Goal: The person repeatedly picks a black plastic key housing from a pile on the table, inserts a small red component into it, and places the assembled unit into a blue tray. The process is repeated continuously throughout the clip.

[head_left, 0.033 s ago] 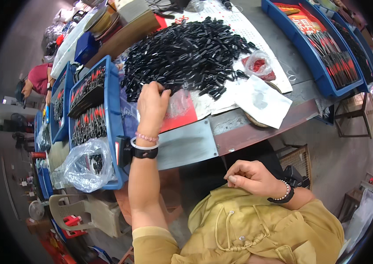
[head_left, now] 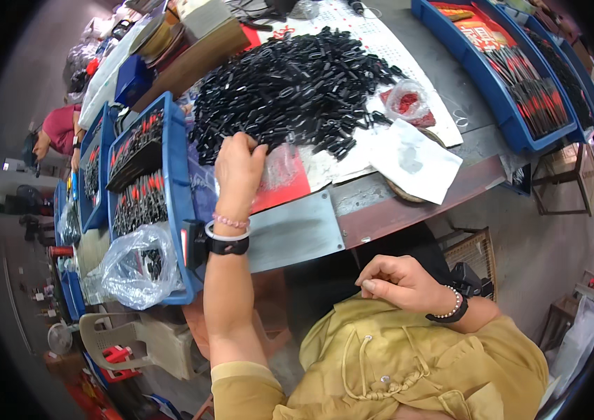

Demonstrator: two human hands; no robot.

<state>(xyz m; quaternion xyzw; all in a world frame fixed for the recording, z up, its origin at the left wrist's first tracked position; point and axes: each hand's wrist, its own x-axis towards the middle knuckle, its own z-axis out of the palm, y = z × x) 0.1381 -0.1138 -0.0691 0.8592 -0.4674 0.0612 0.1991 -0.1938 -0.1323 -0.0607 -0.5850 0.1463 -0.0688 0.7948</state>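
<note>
My left hand [head_left: 239,162] reaches over the table to the near-left edge of a big heap of small black clip-like pieces [head_left: 290,91]. Its fingers are bent and closed, the tips hidden against the heap, so what they hold cannot be made out. Beside that hand a clear plastic bag [head_left: 279,168] rests on a red sheet [head_left: 297,183]. My right hand [head_left: 398,281] stays low, in front of my body, with thumb and fingers curled together; anything inside it is hidden or too small to name.
Blue trays [head_left: 179,175] of black-and-red pieces stand left, one holding a crumpled plastic bag [head_left: 141,269]. Another blue tray [head_left: 493,84] lies far right. White paper [head_left: 417,164] covers a round holder near the table's front edge [head_left: 423,199]. Another person [head_left: 59,129] is at far left.
The view has shifted very slightly, placing the table and trays a little farther left. Both hands keep practically the same pose.
</note>
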